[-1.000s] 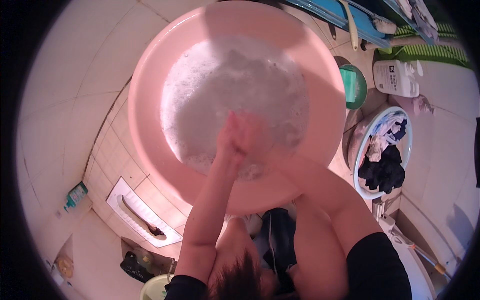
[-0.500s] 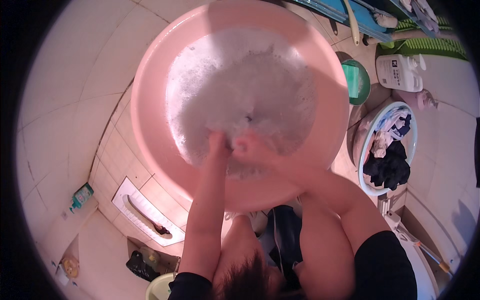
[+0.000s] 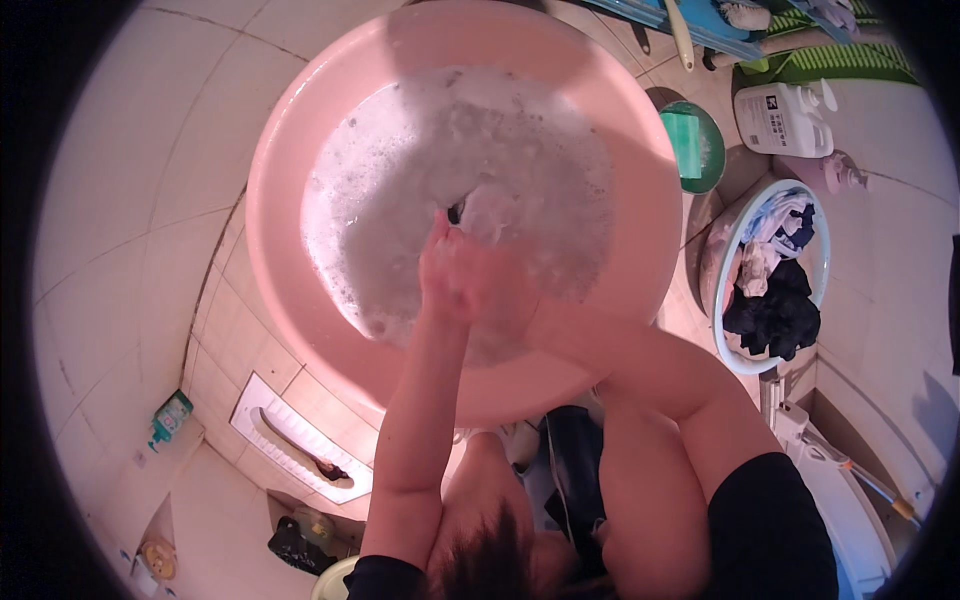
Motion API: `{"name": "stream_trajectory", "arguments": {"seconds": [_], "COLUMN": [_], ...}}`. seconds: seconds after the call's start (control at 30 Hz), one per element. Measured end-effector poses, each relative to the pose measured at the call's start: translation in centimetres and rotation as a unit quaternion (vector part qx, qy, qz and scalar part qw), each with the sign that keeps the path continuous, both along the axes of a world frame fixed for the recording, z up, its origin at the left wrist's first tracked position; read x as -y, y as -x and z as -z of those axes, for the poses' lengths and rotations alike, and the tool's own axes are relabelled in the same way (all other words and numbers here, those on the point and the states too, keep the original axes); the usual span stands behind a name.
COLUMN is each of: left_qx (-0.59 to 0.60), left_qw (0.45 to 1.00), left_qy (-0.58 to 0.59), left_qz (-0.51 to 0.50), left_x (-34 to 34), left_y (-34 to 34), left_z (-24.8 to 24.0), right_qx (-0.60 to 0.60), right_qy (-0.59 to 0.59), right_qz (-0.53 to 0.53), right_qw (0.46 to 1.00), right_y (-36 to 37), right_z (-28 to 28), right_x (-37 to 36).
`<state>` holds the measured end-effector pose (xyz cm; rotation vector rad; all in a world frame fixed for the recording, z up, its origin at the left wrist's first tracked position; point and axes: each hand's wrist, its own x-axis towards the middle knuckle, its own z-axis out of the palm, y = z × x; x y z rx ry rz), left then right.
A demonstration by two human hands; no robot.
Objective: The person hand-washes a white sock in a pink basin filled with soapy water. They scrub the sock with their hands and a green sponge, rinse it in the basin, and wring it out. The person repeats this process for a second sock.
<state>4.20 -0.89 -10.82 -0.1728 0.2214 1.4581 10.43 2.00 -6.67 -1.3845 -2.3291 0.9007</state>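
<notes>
A large pink basin (image 3: pixel 280 230) full of cloudy, foamy water (image 3: pixel 380 130) stands in front of me. My left hand (image 3: pixel 446 272) is at the water's surface in the middle, its fingers closed around a wet piece of cloth (image 3: pixel 457 213) that shows a dark patch. Pressed close beside it is my right hand (image 3: pixel 500 290), smeared by motion, so its fingers do not show clearly. Whitish bulk bulges out of the foam just beyond both hands. Most of the cloth is hidden by the hands and suds.
To the right, a pale blue-rimmed basket (image 3: pixel 722 335) holds dark and light clothes. A green bowl (image 3: pixel 712 150) with a green bar and a white pump jug (image 3: pixel 785 120) stand farther back. A squat toilet (image 3: pixel 290 440) lies at left, near a green bottle (image 3: pixel 172 418).
Both hands have come up out of the water and closer together, slightly farther from me. More cloth shows above the foam. The view has shifted a little.
</notes>
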Motion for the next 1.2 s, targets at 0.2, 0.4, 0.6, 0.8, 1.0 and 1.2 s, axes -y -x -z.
{"name": "stream_trajectory", "arguments": {"seconds": [0.2,0.4,0.6,0.8,1.0,1.2], "left_qx": [-0.192,-0.528,-0.738,-0.358,-0.629,-0.239], "left_qw": [0.857,0.724,0.548,0.852,0.735,0.877], "left_qy": [0.478,0.444,0.319,0.382,0.236,0.416], "left_qz": [0.036,0.003,0.231,0.011,0.097,-0.02], "left_x": [-3.1,-0.4,3.6,4.6,1.2,-2.2], "left_y": [-3.5,1.0,0.4,0.3,-0.9,-1.2], "left_z": [-9.5,1.8,4.9,6.7,-1.6,-8.2], "right_qx": [0.042,0.083,0.196,-0.113,-0.155,-0.038], "right_qy": [0.177,-0.084,0.204,0.361,0.13,0.181], "right_qz": [-0.006,0.103,-0.149,0.0,-0.342,-0.064], "right_qw": [0.983,0.988,0.948,0.926,0.918,0.981], "right_y": [-5.8,-7.8,-8.3,-3.7,-1.0,-2.7], "right_z": [0.6,7.8,6.9,2.8,-4.9,-1.3], "right_x": [-8.3,-8.1,-3.6,-3.5,1.7,-7.8]}}
